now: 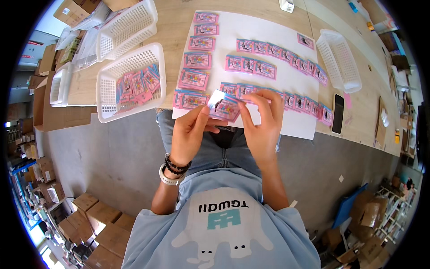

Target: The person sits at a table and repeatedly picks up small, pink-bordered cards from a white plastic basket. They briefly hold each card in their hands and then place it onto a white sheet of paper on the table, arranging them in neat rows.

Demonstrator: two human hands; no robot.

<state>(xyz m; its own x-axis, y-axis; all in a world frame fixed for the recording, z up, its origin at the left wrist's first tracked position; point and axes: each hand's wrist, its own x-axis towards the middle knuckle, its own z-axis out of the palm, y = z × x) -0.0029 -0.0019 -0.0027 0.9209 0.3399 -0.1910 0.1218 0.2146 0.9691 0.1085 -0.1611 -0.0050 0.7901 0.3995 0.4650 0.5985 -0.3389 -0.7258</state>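
Between my hands is a pink and blue printed packet, glossy and tilted, held above the near edge of a white sheet. My left hand pinches its left side, thumb on top. On its right edge are the thumb and fingertips of my right hand. Similar packets lie on the sheet: a column of small piles on the left, and overlapping rows, the far row, the middle row and the near row. A lone packet lies at the far right.
Left of the sheet, a white plastic basket holds many packets; another basket stands behind it. A third basket and a smartphone lie to the right on the wooden table. Cardboard boxes stand on the floor behind.
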